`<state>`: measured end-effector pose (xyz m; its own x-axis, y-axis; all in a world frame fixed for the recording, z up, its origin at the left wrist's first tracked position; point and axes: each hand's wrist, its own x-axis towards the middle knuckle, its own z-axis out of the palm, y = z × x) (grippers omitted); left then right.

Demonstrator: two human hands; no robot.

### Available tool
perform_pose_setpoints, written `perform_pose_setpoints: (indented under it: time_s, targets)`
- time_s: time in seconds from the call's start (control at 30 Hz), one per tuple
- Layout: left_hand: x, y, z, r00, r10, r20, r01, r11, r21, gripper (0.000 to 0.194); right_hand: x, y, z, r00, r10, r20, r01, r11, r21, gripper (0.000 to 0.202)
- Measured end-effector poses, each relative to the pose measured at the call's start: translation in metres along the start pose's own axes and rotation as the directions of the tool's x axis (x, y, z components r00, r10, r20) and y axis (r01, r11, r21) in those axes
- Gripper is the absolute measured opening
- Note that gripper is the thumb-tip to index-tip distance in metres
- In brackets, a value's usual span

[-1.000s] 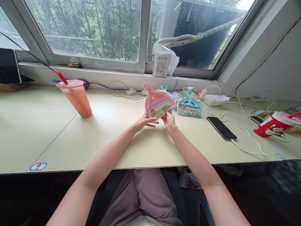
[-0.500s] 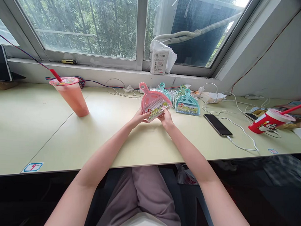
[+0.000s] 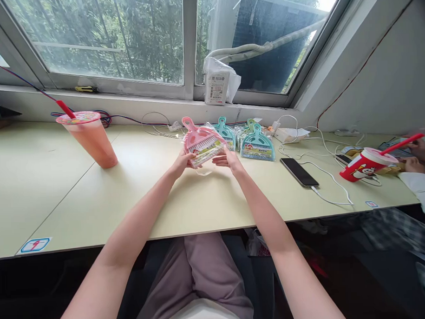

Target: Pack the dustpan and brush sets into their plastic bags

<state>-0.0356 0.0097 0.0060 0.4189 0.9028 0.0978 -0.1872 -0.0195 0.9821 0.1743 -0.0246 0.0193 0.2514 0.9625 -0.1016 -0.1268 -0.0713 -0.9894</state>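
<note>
With my left hand (image 3: 181, 164) I grip the pink dustpan (image 3: 199, 139), tilted over the surface (image 3: 200, 206) near teal dustpans (image 3: 257, 140); my right hand (image 3: 230, 160) is at the pink one's right edge, its grip unclear to me.

Tall orange drink (image 3: 96, 146); dark phone (image 3: 299, 172); red cup (image 3: 362, 166) with straw (image 3: 402, 144)

A pink dustpan set (image 3: 202, 142), sealed in clear plastic with white bristles and a colourful label, tilts between the left hand (image 3: 182, 164), gripping its near corner, and right hand (image 3: 229, 160), handle upward.
</note>
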Motion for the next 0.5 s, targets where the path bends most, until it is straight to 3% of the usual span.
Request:
perform_pose_setpoints:
  time_s: [0.07, 0.13, 0.17, 0.23, 0.3, 0.37, 0.5]
  targets:
    - [0.003, 0.004, -0.014, 0.996, -0.015, -0.089, 0.006, 0.995, -0.097, 0.061, -0.004, -0.006, -0.006, 0.96, -0.272, -0.06, 0.262, 0.955, -0.139, 0.024]
    - [0.004, 0.006, -0.029, 0.982, -0.063, -0.177, 0.033, 0.986, -0.166, 0.053, -0.008, -0.01, -0.01, 0.855, -0.516, -0.05, 0.487, 0.833, -0.263, 0.014]
    - [0.004, 0.006, -0.036, 0.974, -0.093, -0.205, 0.054, 0.981, -0.185, 0.047, -0.009, -0.011, -0.011, 0.81, -0.586, -0.003, 0.555, 0.768, -0.318, 0.022]
    - [0.003, 0.005, -0.045, 0.964, -0.153, -0.216, 0.109, 0.973, -0.204, 0.039, -0.01, -0.01, -0.011, 0.763, -0.638, 0.105, 0.617, 0.668, -0.416, 0.036]
    - [0.001, 0.003, -0.049, 0.962, -0.2, -0.187, 0.161, 0.966, -0.2, 0.034, -0.009, -0.007, -0.009, 0.748, -0.642, 0.169, 0.635, 0.618, -0.464, 0.028]
    - [-0.002, 0.003, -0.049, 0.964, -0.23, -0.132, 0.205, 0.962, -0.182, 0.032, -0.005, -0.004, -0.009, 0.746, -0.642, 0.178, 0.642, 0.622, -0.448, 0.011]
    - [-0.008, 0.008, -0.047, 0.945, -0.316, 0.077, 0.318, 0.948, -0.015, 0.028, 0.004, 0.0, -0.014, 0.757, -0.63, 0.172, 0.641, 0.666, -0.381, 0.008]
